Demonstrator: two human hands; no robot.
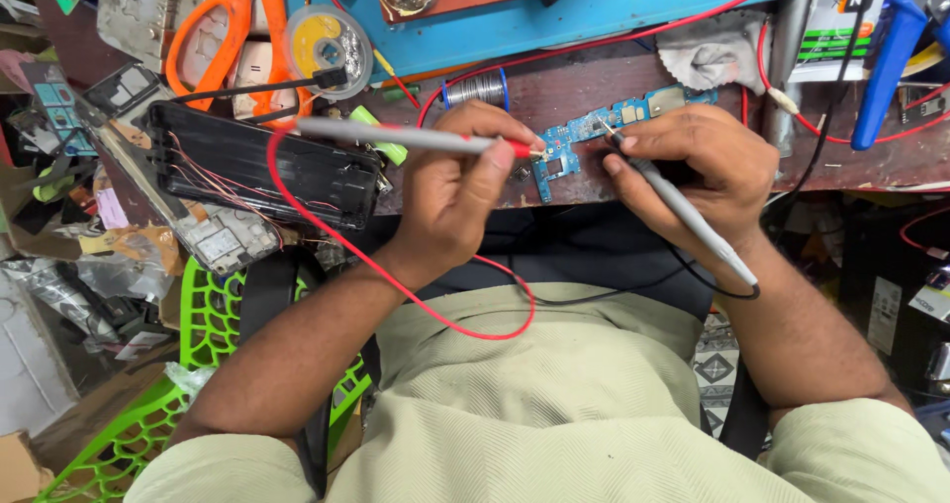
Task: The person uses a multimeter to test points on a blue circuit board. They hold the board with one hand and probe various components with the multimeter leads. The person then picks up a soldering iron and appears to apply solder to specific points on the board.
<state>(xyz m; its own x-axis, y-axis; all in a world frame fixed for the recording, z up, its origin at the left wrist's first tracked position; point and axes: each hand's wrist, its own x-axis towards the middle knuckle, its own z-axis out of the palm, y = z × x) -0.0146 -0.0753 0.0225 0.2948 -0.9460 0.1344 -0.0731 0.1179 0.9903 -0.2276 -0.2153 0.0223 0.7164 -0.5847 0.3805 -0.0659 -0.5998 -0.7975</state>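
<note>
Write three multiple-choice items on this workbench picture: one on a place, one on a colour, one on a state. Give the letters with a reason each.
1. Where does the blue circuit board lie?
A. on the bench edge between the two hands
B. on the green chair
C. on the orange scissors

2. What colour is the lead on the probe in the left hand?
A. black
B. red
C. yellow

3. How does the right hand hold its grey probe?
A. lying loose on the open palm
B. gripped like a pen, tip down on the board
C. held up away from the board

Answers:
1. A: the board rests on the brown bench edge between the hands.
2. B: a red lead loops from that probe past the left wrist.
3. B: the fingers pinch the probe and its tip meets the board.
</note>
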